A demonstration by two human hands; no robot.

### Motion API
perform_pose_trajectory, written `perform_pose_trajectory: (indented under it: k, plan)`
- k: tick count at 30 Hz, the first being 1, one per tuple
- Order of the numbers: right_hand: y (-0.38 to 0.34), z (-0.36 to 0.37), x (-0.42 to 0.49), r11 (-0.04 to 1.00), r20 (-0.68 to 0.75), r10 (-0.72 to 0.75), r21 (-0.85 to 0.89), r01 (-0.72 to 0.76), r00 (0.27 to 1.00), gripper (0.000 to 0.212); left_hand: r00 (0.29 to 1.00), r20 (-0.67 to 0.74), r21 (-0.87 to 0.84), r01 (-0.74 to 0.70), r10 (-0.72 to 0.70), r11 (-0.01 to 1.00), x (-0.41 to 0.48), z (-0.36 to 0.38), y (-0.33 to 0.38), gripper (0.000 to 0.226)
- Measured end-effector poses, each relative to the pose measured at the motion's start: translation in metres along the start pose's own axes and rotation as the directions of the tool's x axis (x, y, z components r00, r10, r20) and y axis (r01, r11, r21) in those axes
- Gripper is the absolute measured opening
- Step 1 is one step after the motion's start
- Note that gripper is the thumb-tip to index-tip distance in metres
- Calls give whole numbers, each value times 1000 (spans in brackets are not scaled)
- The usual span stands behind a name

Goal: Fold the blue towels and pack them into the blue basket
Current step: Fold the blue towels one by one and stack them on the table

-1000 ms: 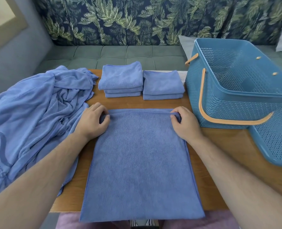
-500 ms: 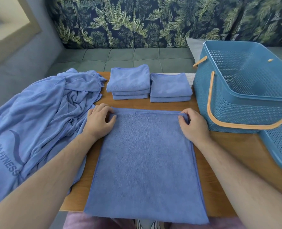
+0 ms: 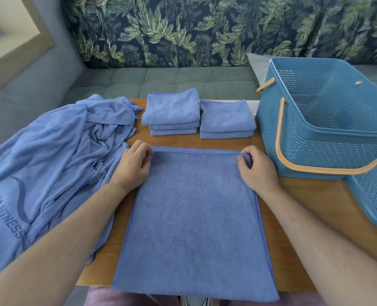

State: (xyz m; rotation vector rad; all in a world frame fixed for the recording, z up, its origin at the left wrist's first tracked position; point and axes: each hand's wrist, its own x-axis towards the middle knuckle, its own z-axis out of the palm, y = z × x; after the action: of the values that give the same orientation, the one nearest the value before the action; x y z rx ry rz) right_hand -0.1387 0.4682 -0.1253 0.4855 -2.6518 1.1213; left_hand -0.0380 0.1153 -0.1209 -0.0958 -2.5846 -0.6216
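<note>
Blue basket (image 3: 311,155) upright on table (image 3: 304,195), just beside a folded towel stack (image 3: 226,117)

Flat rectangular microfibre towel (image 3: 194,217): plain periwinkle blue. Two stacks of folded towels (image 3: 172,111) (image 3: 226,118): same blue. Big crumpled towel (image 3: 57,155): blue w/ darker navy lettering + swoosh. Perforated plastic basket (image 3: 315,149): teal-blue, diamond-hole pattern, tan-orange handle (image 3: 280,138). Wooden table (image 3: 304,195): mid brown. Padded sofa back (image 3: 183,29): navy w/ green palm leaves; seat cushion (image 3: 161,82) grey-green.

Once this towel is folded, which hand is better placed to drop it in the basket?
Probably the right hand: it pinches a far corner of the towel next to the basket, while the left hand is across the towel by the unfolded pile.
</note>
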Motion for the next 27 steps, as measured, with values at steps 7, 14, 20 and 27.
perform_pose_trajectory:
  k: [7,14,20,27]
  plan:
    - [0,0,2,999,-32,12,-37,-13,999,8,997,-32,-64,70,-72,995,1,2,-3,21]
    - [-1,4,3,989,-13,-22,-145,20,1000,20,991,-16,4,131,-131,991,4,5,-4,11]
    - [1,9,3,986,16,-33,-164,35,999,15,984,30,7,177,-177,984,4,7,-5,11]
    - [-2,10,4,924,28,-110,-365,113,994,8,973,113,124,189,-203,974,9,9,-3,8]
